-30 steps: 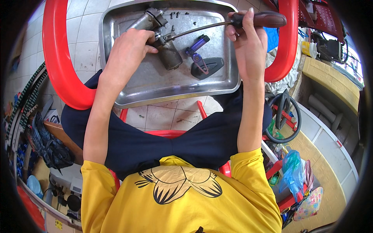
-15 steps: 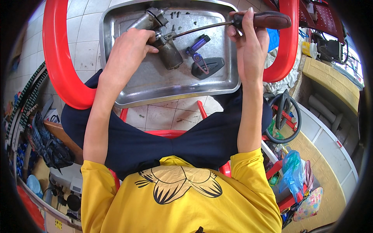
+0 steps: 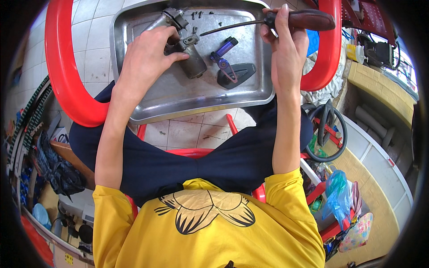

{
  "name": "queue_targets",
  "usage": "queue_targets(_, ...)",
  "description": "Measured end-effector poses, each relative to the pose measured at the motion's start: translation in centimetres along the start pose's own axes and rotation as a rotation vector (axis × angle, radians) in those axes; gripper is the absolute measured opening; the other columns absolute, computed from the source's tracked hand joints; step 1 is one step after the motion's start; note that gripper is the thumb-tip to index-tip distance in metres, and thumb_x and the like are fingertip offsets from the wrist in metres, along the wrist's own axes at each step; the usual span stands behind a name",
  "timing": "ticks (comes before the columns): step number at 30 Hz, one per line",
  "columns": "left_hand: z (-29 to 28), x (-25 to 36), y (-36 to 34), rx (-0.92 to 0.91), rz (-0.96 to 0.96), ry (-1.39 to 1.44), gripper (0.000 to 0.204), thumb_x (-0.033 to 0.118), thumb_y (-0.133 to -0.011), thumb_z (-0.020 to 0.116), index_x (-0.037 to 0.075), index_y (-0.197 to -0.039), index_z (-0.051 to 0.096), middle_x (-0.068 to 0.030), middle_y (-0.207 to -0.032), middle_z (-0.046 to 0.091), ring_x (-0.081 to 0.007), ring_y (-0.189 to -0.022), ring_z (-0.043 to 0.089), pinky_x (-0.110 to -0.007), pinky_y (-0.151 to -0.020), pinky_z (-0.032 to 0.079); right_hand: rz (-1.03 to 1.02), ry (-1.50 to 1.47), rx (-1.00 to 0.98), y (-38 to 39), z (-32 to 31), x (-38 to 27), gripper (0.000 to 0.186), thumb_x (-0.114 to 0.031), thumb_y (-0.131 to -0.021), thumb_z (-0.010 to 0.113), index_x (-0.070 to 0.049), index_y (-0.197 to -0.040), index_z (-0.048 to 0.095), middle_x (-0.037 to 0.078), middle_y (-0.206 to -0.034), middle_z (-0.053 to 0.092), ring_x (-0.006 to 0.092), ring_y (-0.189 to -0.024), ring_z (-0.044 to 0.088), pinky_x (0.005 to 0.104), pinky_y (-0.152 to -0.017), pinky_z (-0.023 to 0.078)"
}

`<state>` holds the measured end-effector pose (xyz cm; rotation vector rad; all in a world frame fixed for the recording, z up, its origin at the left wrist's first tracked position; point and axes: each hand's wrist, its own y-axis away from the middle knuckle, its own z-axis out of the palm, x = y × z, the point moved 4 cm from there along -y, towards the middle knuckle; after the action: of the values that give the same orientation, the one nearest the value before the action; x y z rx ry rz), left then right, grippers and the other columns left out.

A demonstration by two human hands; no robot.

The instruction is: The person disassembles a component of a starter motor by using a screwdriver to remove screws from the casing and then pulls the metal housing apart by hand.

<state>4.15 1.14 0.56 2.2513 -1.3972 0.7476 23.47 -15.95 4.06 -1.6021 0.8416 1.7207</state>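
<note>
My left hand (image 3: 149, 53) closes around a grey metal motor-like part (image 3: 193, 62) with a cylindrical body. The part lies tilted in a shallow metal tray (image 3: 187, 107). My right hand (image 3: 288, 49) grips a screwdriver (image 3: 311, 21) by its dark brown handle. Its long shaft points left, and the tip is just right of the part, apart from it. Between the hands lie a small purple tool (image 3: 225, 47) with a loop at one end and a dark grey flat piece (image 3: 239, 77). Several small screws (image 3: 196, 15) sit near the tray's far side.
A red plastic frame (image 3: 67, 67) curves up on both sides of the tray. Tiled floor (image 3: 178, 134) shows below the tray. On the right are a black tube ring (image 3: 342, 143) and plastic bags (image 3: 337, 196); a dark bag (image 3: 56, 165) lies on the left.
The screwdriver tip has come away from the metal part, and a small piece on the part's upper edge is now exposed. The tray has shifted slightly left.
</note>
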Motion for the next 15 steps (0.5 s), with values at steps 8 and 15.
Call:
queue_targets(8,1.3,0.8,0.1,0.040,0.044,-0.063,0.033,0.022,-0.088,0.078,-0.002,-0.106,0.065,-0.0185,-0.099,0.071,-0.0395,-0.091,0.068,-0.043,-0.079,0.054,0.075,0.110,0.103,0.4,1.0,-0.7,0.034,-0.036,-0.109,0.059,-0.002,-0.106,0.063,0.000,-0.079,0.057,0.0057,-0.067,0.051,0.0222,-0.062,0.038)
queue_targets(15,1.3,-0.1,0.4,0.025,0.033,0.048,0.036,0.021,-0.089,0.078,-0.001,-0.113,0.062,-0.0201,-0.105,0.067,-0.0414,-0.097,0.065,-0.044,-0.083,0.053,0.059,-0.041,0.210,0.3,1.5,-1.1,0.036,-0.038,-0.109,0.058,-0.003,-0.099,0.062,0.002,-0.078,0.061,0.0071,-0.064,0.051,0.0237,-0.057,0.040)
